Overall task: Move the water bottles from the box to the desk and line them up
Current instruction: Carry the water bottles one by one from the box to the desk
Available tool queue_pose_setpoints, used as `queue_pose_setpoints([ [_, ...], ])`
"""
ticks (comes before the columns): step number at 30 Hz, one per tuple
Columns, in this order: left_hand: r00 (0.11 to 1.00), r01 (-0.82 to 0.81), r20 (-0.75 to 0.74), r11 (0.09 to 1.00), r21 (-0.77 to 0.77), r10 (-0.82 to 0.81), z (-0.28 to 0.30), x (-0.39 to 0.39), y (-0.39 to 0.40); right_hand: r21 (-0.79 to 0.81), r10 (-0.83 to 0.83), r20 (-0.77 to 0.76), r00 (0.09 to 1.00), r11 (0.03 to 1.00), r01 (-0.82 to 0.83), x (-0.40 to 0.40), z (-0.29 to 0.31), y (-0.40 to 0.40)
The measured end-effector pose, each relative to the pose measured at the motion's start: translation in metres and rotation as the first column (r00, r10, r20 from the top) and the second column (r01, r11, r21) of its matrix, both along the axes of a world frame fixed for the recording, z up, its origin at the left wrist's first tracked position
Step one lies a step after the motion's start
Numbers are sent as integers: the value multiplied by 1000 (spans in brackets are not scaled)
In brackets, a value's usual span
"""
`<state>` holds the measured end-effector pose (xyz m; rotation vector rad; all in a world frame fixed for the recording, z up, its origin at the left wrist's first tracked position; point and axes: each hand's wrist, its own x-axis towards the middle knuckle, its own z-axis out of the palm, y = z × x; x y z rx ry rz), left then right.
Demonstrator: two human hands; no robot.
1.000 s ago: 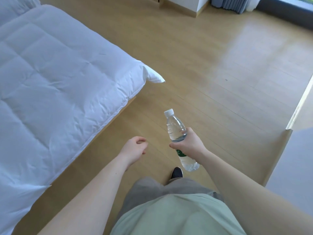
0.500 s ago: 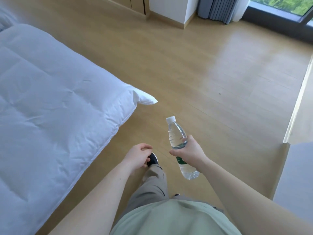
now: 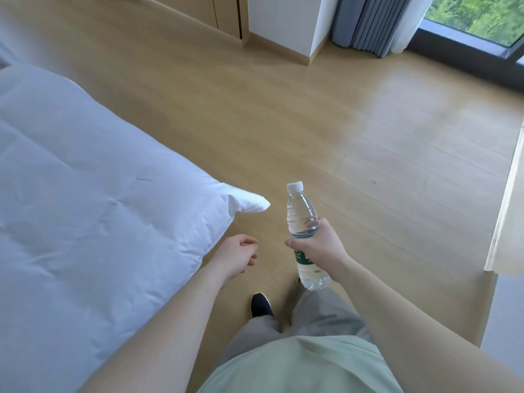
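Note:
A clear water bottle [image 3: 301,215] with a white cap and a green label is upright in my right hand [image 3: 320,244], which grips it around the middle above the wooden floor. My left hand [image 3: 236,255] hangs beside it to the left, fingers loosely curled with nothing in them. Neither the box nor the desk is in sight.
A bed with a white duvet [image 3: 85,199] fills the left side, its corner close to my left hand. Wooden floor [image 3: 312,123] stretches ahead to a wall corner [image 3: 279,24], grey curtains [image 3: 368,21] and a window. A pale edge [image 3: 507,211] runs along the right.
The view has swung forward and up as I walk: the bed has slid left and down, and the wall, curtains and window have come into view. The bottle stays in my right hand.

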<state>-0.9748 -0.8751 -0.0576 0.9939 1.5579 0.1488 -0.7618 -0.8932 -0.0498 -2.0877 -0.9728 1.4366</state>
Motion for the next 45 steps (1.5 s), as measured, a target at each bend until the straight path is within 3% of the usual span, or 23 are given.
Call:
queue_pose_setpoints([
  [9,998,-65,-28,997,-29,65,-12,28,105,-46,2,-79,997,999,-5,40,-14,121],
  [16,986,-154,-70,987,-50,150,-9,75,199,-43,101,-63,993,994,-104,91,-13,235],
  [26,964,-266,-7,963,-50,266,-1,125,324,-82,159,-19,987,984,-160,139,-11,358],
  [45,902,-426,5,893,-148,431,-30,29,570,-125,320,59,946,942,-311,56,-17,634],
])
